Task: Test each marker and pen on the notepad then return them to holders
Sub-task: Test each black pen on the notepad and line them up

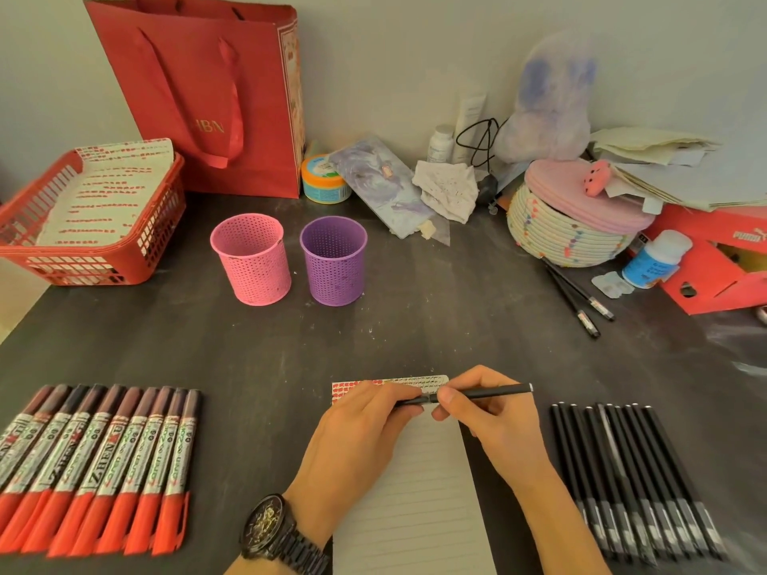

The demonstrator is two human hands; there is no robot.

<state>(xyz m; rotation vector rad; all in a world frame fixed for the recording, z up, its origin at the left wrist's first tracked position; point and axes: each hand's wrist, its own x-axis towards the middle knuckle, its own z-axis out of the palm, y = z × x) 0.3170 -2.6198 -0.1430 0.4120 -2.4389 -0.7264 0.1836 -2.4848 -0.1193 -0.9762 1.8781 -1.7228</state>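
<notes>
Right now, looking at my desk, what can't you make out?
All in the head view:
- The pen's left end, cap or tip, is hidden under fingers of the left hand.
- The notepad's top test marks are partly covered by the left hand and right hand.
- The markers are cut off by the left edge.
- The black pens' near ends are blurred.
- The pink holder and purple holder hide their floors behind their own walls.

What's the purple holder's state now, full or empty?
Empty, as far as shows: the purple holder stands upright, nothing rises above its rim and the visible inner wall is bare.
</notes>
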